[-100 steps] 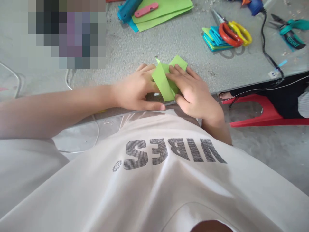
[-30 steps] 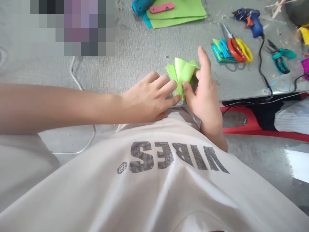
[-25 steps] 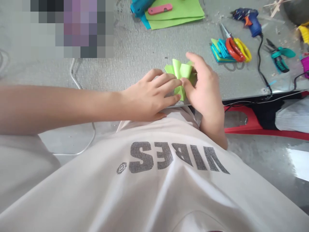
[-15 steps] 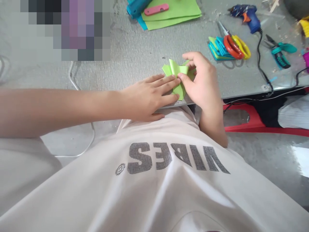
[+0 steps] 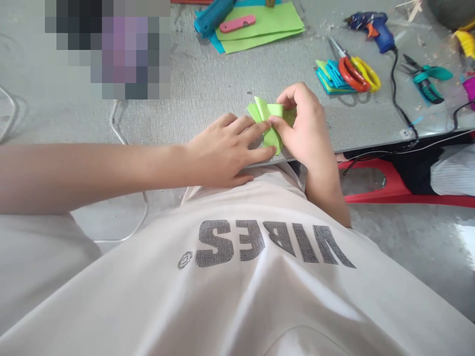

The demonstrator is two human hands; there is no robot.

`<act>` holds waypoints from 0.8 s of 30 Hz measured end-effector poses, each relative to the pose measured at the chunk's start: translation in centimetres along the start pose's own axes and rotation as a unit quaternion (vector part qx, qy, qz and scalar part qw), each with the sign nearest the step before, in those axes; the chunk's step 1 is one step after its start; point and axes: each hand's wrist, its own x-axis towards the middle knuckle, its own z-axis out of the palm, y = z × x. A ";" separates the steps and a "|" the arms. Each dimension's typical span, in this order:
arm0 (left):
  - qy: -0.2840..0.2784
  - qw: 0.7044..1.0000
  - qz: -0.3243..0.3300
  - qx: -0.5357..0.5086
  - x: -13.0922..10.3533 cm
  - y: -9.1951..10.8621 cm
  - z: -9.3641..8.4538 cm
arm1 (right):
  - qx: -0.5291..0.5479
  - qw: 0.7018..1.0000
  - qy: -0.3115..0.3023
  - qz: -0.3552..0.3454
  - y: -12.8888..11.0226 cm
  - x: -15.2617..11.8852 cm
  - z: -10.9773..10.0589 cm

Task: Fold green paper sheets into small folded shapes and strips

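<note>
A folded light-green paper piece [image 5: 273, 110], with flaps standing up, rests near the front edge of the grey table [image 5: 193, 74]. My left hand [image 5: 235, 148] lies palm down with its fingers spread, its fingertips pressing on the left side and bottom of the paper. On the paper's right side, my right hand [image 5: 304, 123] pinches a flap between thumb and index finger. The other fingers of this hand are curled and partly hidden.
Red and yellow scissors [image 5: 354, 71] lie on small blue and green sheets [image 5: 326, 81]. Farther right are a blue glue gun [image 5: 378, 32] and pliers [image 5: 426, 81]. Green sheets [image 5: 274, 29] with a pink cutter [image 5: 237, 23] are at the back, beside a blue tool [image 5: 213, 19].
The left hand's index and middle fingers have bent and drawn back slightly from the paper's upper part. My right hand's fingers have closed in on the flap. The view has shifted a little.
</note>
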 end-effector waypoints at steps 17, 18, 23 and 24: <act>0.006 0.999 -0.013 -0.044 0.5 0.0 -0.1 | -0.006 0.998 -0.051 0.031 0.7 -0.5 -0.3; 0.005 0.999 -0.012 -0.046 0.5 0.0 -0.2 | -0.008 0.998 -0.051 0.029 0.7 -0.5 -0.3; -0.009 0.999 -0.015 -0.039 0.7 0.3 -0.4 | -0.019 0.999 -0.029 0.014 0.8 -0.3 -0.1; -0.011 0.999 -0.015 -0.034 0.6 0.4 -0.4 | -0.018 0.999 -0.025 0.015 0.9 -0.3 -0.1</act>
